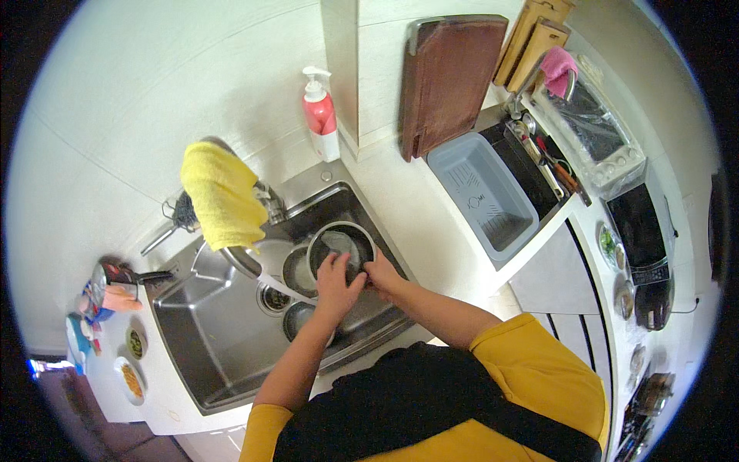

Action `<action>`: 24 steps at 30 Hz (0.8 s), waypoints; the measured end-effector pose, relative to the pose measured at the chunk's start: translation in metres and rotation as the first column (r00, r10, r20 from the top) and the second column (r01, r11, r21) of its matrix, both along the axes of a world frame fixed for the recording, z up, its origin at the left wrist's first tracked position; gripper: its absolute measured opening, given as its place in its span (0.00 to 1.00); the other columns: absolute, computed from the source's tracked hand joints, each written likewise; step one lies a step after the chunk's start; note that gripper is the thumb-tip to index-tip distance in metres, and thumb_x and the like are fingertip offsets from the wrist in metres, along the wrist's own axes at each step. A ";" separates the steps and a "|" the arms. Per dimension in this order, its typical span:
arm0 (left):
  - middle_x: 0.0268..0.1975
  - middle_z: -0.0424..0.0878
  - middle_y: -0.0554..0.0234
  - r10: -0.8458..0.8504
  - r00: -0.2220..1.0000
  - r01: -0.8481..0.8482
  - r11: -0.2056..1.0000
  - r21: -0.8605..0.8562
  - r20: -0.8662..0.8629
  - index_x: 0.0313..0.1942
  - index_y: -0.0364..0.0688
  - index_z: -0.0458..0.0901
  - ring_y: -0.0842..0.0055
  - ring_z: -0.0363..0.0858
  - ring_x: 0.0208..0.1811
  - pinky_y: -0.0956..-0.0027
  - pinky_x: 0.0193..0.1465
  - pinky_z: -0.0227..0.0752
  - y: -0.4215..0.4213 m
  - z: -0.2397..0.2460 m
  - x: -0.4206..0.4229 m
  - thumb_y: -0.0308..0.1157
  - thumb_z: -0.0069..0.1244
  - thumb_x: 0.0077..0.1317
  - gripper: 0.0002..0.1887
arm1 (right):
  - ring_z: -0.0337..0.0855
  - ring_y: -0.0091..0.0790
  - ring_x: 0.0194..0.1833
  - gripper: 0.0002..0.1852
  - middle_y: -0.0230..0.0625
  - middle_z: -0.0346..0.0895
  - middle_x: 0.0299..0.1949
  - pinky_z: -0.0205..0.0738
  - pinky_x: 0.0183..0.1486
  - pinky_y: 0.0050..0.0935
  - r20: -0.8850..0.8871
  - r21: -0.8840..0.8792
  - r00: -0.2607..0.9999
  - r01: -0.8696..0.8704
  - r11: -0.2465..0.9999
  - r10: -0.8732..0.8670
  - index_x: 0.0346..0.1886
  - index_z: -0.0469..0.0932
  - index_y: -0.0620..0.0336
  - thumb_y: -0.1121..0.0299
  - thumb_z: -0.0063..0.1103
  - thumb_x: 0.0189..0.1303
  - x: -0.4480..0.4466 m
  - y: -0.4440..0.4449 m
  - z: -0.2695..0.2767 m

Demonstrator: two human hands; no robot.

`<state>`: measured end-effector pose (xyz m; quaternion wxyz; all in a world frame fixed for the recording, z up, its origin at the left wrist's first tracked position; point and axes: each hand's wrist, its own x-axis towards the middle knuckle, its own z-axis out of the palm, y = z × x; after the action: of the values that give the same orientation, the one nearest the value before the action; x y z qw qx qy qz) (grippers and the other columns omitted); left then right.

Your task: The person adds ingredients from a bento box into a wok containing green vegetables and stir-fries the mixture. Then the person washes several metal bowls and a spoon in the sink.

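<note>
A round metal bowl, tilted, is held over the right part of the stainless steel sink. My right hand grips its rim on the right side. My left hand reaches over the near rim with fingers inside, by a pale, translucent patch that could be water or a wet thing. Another bowl sits partly hidden behind it, and a further bowl lies nearer me, beside my left forearm. White water streams from the faucet, which has a yellow cloth draped over it.
A pump bottle stands behind the sink. To the right are a grey plastic basin, a large brown cutting board and a utensil holder. On the left counter lie a plate of food, a small bowl and a dark-handled pan.
</note>
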<state>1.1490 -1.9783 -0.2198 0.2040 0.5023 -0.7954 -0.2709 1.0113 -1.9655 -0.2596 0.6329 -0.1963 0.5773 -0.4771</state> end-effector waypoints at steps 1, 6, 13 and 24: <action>0.58 0.65 0.40 -0.016 1.000 0.016 0.997 -0.073 0.003 0.55 0.40 0.70 0.52 0.65 0.58 0.57 0.60 0.59 -0.007 0.016 -0.006 0.34 0.52 0.57 0.24 | 0.75 0.41 0.44 0.36 0.48 0.68 0.51 0.76 0.40 0.37 0.078 -0.022 0.996 0.045 0.999 -0.043 0.67 0.51 0.53 0.79 0.43 0.50 -0.004 0.000 0.003; 0.56 0.68 0.40 -0.061 0.990 0.011 0.927 -0.374 -0.123 0.52 0.37 0.72 0.50 0.66 0.57 0.56 0.60 0.58 -0.095 0.086 -0.060 0.29 0.48 0.58 0.20 | 0.75 0.42 0.42 0.37 0.44 0.68 0.50 0.77 0.35 0.43 0.167 0.016 0.979 0.112 0.994 -0.113 0.68 0.48 0.47 0.77 0.43 0.52 -0.027 -0.020 0.040; 0.55 0.70 0.41 0.176 0.984 -0.147 0.717 -0.681 -0.026 0.52 0.32 0.70 0.53 0.68 0.57 0.59 0.60 0.62 -0.265 0.138 -0.123 0.24 0.44 0.57 0.20 | 0.75 0.38 0.44 0.35 0.39 0.66 0.52 0.78 0.34 0.42 0.275 -0.203 0.961 0.080 0.976 -0.022 0.67 0.50 0.42 0.74 0.45 0.54 -0.065 -0.098 0.120; 0.61 0.68 0.55 0.087 0.952 0.075 0.863 -0.500 0.292 0.57 0.41 0.70 0.64 0.64 0.64 0.66 0.64 0.60 -0.317 0.149 -0.097 0.18 0.38 0.58 0.25 | 0.71 0.49 0.50 0.33 0.41 0.61 0.55 0.78 0.36 0.54 0.304 -0.328 0.945 -0.012 0.944 0.118 0.64 0.52 0.44 0.74 0.46 0.52 -0.097 -0.187 0.161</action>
<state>1.0518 -2.2950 -0.0706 0.2040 0.4694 -0.8586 0.0284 0.9148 -2.1525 -0.0984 0.6931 -0.2362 0.3743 -0.5690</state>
